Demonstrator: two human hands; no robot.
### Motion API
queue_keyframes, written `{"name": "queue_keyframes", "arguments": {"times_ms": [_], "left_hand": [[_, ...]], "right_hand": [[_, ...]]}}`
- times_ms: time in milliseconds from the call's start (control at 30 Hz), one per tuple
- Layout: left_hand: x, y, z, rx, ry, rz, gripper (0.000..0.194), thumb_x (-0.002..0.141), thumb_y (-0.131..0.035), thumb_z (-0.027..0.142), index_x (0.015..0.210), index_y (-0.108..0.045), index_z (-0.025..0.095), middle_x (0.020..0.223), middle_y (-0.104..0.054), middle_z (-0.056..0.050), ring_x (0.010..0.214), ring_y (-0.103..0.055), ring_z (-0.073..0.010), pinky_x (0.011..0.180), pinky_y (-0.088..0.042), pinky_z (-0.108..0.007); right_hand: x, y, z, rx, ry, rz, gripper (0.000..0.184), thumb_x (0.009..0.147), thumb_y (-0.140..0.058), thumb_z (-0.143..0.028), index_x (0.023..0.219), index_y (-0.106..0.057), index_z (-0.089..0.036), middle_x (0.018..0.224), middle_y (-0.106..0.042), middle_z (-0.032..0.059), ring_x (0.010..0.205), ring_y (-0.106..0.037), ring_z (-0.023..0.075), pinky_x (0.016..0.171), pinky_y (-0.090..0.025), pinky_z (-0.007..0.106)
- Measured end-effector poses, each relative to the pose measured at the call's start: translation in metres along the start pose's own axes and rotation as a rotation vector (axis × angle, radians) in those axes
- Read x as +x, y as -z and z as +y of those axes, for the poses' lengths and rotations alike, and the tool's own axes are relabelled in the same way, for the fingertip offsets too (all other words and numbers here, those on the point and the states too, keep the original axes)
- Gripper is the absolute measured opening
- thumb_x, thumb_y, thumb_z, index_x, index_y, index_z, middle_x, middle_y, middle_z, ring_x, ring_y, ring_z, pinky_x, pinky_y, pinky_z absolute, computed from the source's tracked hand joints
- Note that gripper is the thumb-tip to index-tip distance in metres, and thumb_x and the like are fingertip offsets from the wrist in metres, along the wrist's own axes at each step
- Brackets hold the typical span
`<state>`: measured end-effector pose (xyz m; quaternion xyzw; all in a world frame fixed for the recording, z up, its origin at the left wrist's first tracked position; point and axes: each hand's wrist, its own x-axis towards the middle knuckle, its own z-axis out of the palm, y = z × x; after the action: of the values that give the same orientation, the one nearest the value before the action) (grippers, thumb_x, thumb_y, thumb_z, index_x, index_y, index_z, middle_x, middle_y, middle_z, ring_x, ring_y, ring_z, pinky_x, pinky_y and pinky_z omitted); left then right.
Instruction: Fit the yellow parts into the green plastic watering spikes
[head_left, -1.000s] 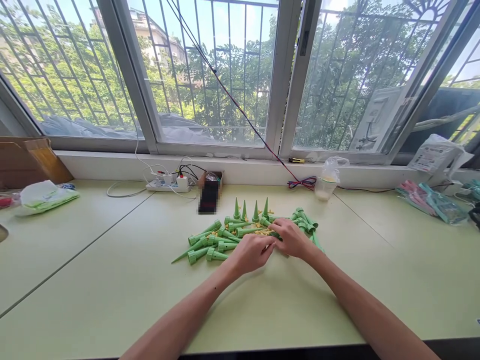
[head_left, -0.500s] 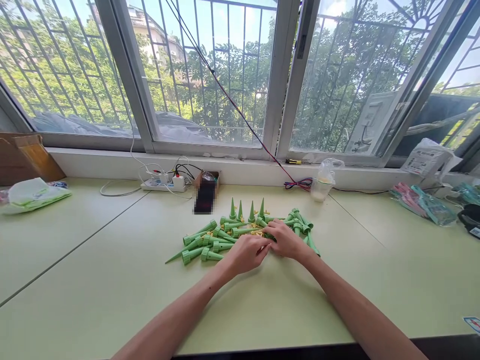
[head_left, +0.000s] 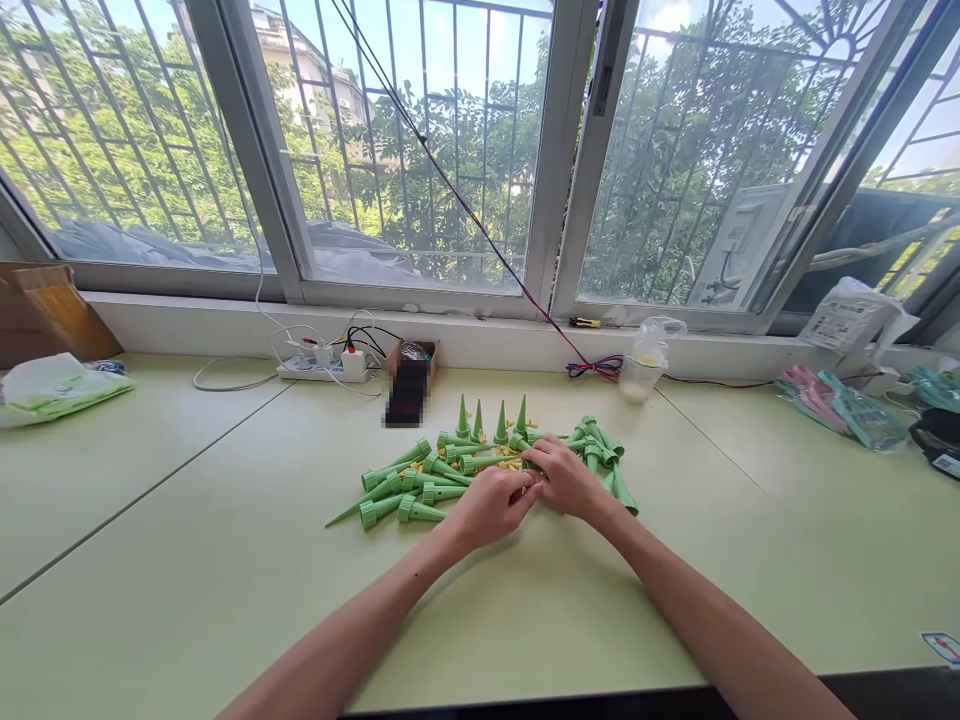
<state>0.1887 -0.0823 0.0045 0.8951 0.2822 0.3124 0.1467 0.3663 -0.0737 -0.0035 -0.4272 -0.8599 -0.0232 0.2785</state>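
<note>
A heap of green plastic cone spikes (head_left: 420, 480) lies on the pale green table (head_left: 225, 560), with small yellow bits (head_left: 512, 464) scattered among them. Several cones stand upright (head_left: 500, 424) at the back of the heap. My left hand (head_left: 491, 503) and my right hand (head_left: 566, 477) meet at the middle of the heap, fingers curled and pressed together over something small that I cannot make out. More green cones (head_left: 600, 450) lie just behind and to the right of my right hand.
A power strip (head_left: 322, 368) with cables and a small brown box (head_left: 414, 352) sit by the window sill. A clear plastic cup in a bag (head_left: 643, 362) stands at the back right. Packets (head_left: 840, 405) lie far right, a white-green bag (head_left: 52, 385) far left.
Both hands stay together over the heap; only the view has shifted slightly, so that things sit a little further left and higher in the picture.
</note>
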Motion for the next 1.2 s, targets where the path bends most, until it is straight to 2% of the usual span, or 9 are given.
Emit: {"name": "queue_keyframes", "arguments": {"times_ms": [133, 200, 267, 367, 533, 700, 933, 1100, 1200], "left_hand": [[0.004, 0.004, 0.000, -0.111, 0.199, 0.228, 0.039, 0.096, -0.042, 0.035, 0.061, -0.046, 0.018, 0.052, -0.040, 0.005, 0.049, -0.034, -0.0093, 0.052, -0.026, -0.024], [0.005, 0.007, 0.001, -0.160, 0.274, 0.331, 0.033, 0.095, -0.044, 0.037, 0.068, -0.049, 0.018, 0.055, -0.045, 0.005, 0.049, -0.037, -0.0089, 0.052, -0.029, -0.022], [0.007, 0.009, 0.000, -0.209, 0.319, 0.367, 0.026, 0.094, -0.046, 0.038, 0.077, -0.051, 0.018, 0.060, -0.051, 0.005, 0.050, -0.043, -0.0090, 0.052, -0.032, -0.021], [0.008, 0.010, -0.001, -0.284, 0.354, 0.355, 0.024, 0.093, -0.047, 0.040, 0.083, -0.054, 0.018, 0.068, -0.060, 0.001, 0.055, -0.053, -0.0110, 0.053, -0.038, -0.021], [0.009, 0.008, -0.005, -0.441, 0.381, 0.289, 0.031, 0.091, -0.048, 0.047, 0.088, -0.058, 0.017, 0.076, -0.066, -0.003, 0.062, -0.061, -0.0144, 0.055, -0.045, -0.022], [0.008, 0.010, -0.007, -0.587, 0.426, 0.261, 0.036, 0.087, -0.052, 0.054, 0.090, -0.055, 0.017, 0.064, -0.063, 0.000, 0.052, -0.059, -0.0136, 0.048, -0.042, -0.021], [0.006, 0.013, -0.006, -0.529, 0.406, 0.236, 0.032, 0.089, -0.050, 0.050, 0.094, -0.052, 0.018, 0.057, -0.057, 0.003, 0.043, -0.049, -0.0103, 0.042, -0.035, -0.019], [0.006, 0.015, -0.002, -0.552, 0.393, 0.211, 0.030, 0.089, -0.052, 0.046, 0.100, -0.051, 0.018, 0.065, -0.059, 0.003, 0.045, -0.050, -0.0092, 0.043, -0.037, -0.018], [0.007, 0.013, -0.002, -0.553, 0.384, 0.216, 0.033, 0.087, -0.055, 0.045, 0.106, -0.048, 0.019, 0.068, -0.055, 0.004, 0.044, -0.050, -0.0078, 0.042, -0.036, -0.017]], "right_hand": [[0.000, 0.002, -0.005, 0.055, 0.011, 0.093, 0.010, 0.091, -0.056, -0.014, 0.098, -0.063, -0.017, 0.087, -0.063, 0.0082, 0.088, -0.053, 0.0243, 0.080, -0.049, 0.039], [0.001, 0.003, -0.009, 0.095, 0.020, 0.159, 0.013, 0.093, -0.057, -0.021, 0.105, -0.061, -0.018, 0.089, -0.064, 0.0084, 0.087, -0.055, 0.0245, 0.080, -0.050, 0.040], [0.001, 0.003, -0.012, 0.125, 0.035, 0.227, 0.020, 0.092, -0.059, -0.026, 0.111, -0.058, -0.019, 0.092, -0.065, 0.0089, 0.088, -0.056, 0.0250, 0.080, -0.051, 0.040], [0.002, 0.003, -0.017, 0.162, 0.067, 0.283, 0.024, 0.093, -0.059, -0.026, 0.116, -0.055, -0.021, 0.098, -0.066, 0.0096, 0.090, -0.059, 0.0250, 0.082, -0.051, 0.041], [0.000, -0.002, -0.024, 0.224, 0.088, 0.277, 0.031, 0.095, -0.055, -0.024, 0.126, -0.050, -0.023, 0.105, -0.066, 0.0095, 0.092, -0.062, 0.0231, 0.081, -0.052, 0.037], [-0.002, -0.007, -0.026, 0.241, 0.072, 0.279, 0.031, 0.097, -0.052, -0.024, 0.128, -0.049, -0.024, 0.102, -0.066, 0.0092, 0.090, -0.063, 0.0230, 0.081, -0.052, 0.037], [-0.006, -0.013, -0.037, 0.319, 0.007, 0.274, 0.041, 0.095, -0.050, -0.016, 0.134, -0.042, -0.025, 0.112, -0.063, 0.0100, 0.086, -0.063, 0.0209, 0.081, -0.054, 0.037], [-0.008, -0.010, -0.043, 0.392, -0.027, 0.280, 0.045, 0.094, -0.050, -0.013, 0.135, -0.039, -0.026, 0.113, -0.060, 0.0093, 0.087, -0.061, 0.0198, 0.083, -0.053, 0.037], [-0.007, -0.009, -0.041, 0.427, -0.036, 0.298, 0.048, 0.092, -0.052, -0.012, 0.135, -0.038, -0.027, 0.116, -0.056, 0.0081, 0.089, -0.060, 0.0175, 0.083, -0.054, 0.034]]}}
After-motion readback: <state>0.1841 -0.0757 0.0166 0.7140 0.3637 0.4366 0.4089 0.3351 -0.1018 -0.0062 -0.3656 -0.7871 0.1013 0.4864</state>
